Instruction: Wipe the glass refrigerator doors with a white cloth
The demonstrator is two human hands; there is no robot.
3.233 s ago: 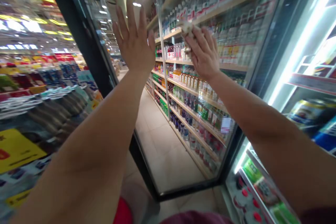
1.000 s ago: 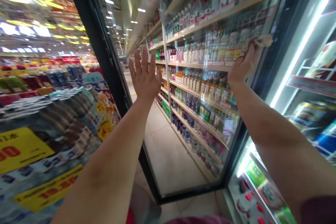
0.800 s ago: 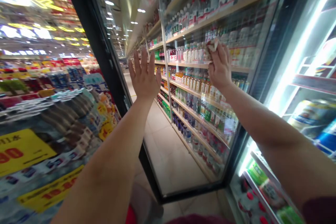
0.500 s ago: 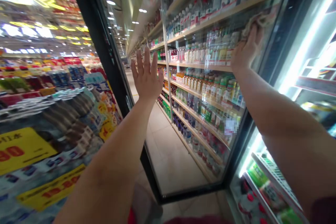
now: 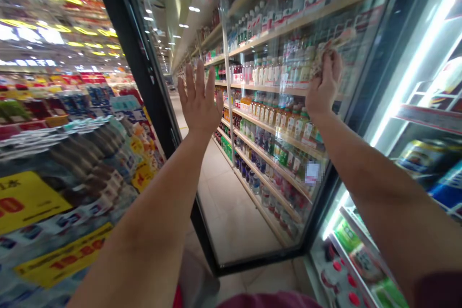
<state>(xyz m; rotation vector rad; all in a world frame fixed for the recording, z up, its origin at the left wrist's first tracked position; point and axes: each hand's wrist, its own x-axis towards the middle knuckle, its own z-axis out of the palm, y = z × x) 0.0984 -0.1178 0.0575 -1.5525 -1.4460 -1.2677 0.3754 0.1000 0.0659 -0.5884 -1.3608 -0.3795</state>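
Note:
A glass cooler door [image 5: 249, 224] with a black frame stands swung out in front of me. Flat against its pane, toward the left side, lies my left hand [image 5: 200, 103], fingers spread and holding nothing. My right hand [image 5: 327, 84] grips a crumpled, light-coloured cloth [image 5: 319, 60] at the upper right of the glass. Part of the cloth trails to the right above the fingers. A small white sticker [image 5: 312, 172], blurred out, is on the lower right of the pane.
Behind the glass, shelves of bottled drinks [image 5: 267, 115] run back along an aisle. At left, stacked packs of bottles [image 5: 90, 163] carry yellow price signs [image 5: 29, 202]. The lit cooler interior [image 5: 433, 120] opens at right, with cans and red-capped bottles [image 5: 339, 279] low down.
My right hand has moved left and slightly down across the glass with the cloth, its fingers now more bunched. The left hand stays flat on the pane.

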